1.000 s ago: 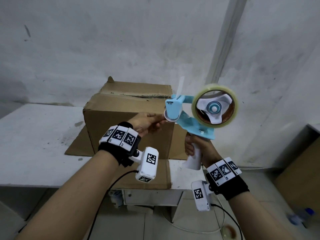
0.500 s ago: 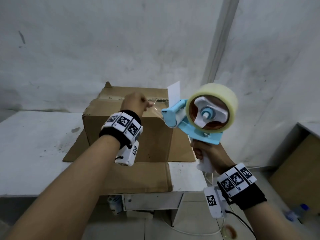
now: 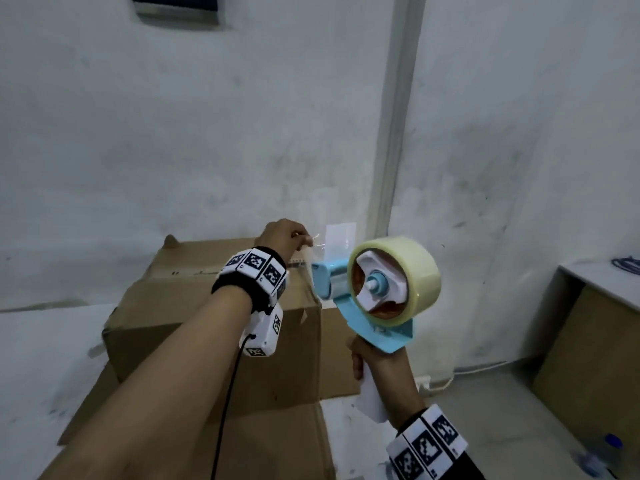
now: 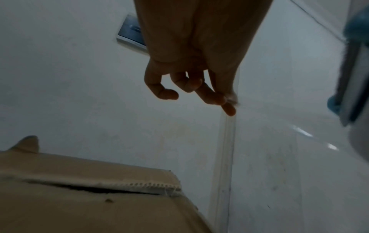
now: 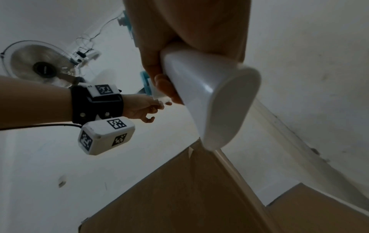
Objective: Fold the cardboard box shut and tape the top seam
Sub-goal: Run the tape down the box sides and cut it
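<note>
The brown cardboard box (image 3: 207, 306) stands on the table with its top flaps folded down; a narrow seam gap (image 4: 95, 190) still shows between them. My right hand (image 3: 363, 362) grips the white handle (image 5: 209, 94) of a blue tape dispenser (image 3: 377, 327), which carries a roll of clear tape (image 3: 394, 278) and is held up off the box's right corner. My left hand (image 3: 306, 240) is above the box's far right top edge. Its thumb and fingertips pinch the loose end of the clear tape (image 4: 231, 99), drawn out from the dispenser's mouth.
The box sits on flattened cardboard (image 3: 277, 445) on a white table (image 3: 41, 358) against a white wall. A vertical trim strip (image 3: 398, 133) runs down the wall. A brown cabinet (image 3: 588, 358) and a bottle (image 3: 609, 448) are at the right. A fan (image 5: 40, 63) shows in the right wrist view.
My left hand has risen from the dispenser's mouth to above the box's far top edge, drawing the tape end out. The dispenser has lifted and turned with it.
</note>
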`<state>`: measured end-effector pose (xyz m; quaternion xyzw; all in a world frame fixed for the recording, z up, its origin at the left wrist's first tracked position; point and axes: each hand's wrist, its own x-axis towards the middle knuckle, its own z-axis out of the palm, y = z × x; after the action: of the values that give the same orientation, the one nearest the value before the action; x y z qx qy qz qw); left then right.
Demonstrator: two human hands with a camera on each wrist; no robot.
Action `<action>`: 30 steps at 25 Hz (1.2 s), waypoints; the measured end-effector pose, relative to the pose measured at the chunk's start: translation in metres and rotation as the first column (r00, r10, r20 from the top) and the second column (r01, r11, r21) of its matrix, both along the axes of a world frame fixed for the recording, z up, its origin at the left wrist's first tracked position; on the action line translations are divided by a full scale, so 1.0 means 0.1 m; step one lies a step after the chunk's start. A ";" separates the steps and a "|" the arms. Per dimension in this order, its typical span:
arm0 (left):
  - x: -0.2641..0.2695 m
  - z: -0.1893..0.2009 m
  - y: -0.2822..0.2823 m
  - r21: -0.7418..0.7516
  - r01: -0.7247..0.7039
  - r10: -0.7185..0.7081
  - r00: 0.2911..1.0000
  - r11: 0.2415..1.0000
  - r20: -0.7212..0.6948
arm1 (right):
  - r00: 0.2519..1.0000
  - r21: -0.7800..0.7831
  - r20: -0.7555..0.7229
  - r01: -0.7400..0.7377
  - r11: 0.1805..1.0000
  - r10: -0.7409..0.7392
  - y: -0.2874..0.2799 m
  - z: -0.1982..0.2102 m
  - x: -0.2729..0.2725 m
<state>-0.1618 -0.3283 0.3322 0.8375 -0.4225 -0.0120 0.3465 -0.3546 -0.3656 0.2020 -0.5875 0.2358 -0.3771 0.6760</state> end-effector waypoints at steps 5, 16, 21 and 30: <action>0.52 0.16 -0.46 0.075 -0.004 -0.005 0.992 0.997 0.123 | 0.994 0.177 -0.110 0.032 0.984 -0.013 -0.39 0.24 0.50; 1.42 0.17 -1.26 0.324 -0.068 -0.025 0.961 0.944 0.274 | 0.962 0.200 -0.177 -0.173 0.964 0.209 -0.94 0.66 1.19; 1.91 0.03 -1.63 0.536 -0.070 -0.164 0.912 0.841 0.376 | 0.935 0.203 -0.238 -0.216 0.955 0.262 -1.10 0.72 1.57; 2.50 -0.43 -2.09 0.629 -0.038 -0.188 0.939 0.776 0.288 | 0.844 0.203 -0.448 -0.224 0.953 0.294 -1.46 0.66 2.12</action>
<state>0.0880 -0.5372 0.2891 0.8762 -0.4805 -0.0232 -0.0292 -0.1426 -0.5119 0.2679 -0.6380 0.3384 -0.1095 0.6829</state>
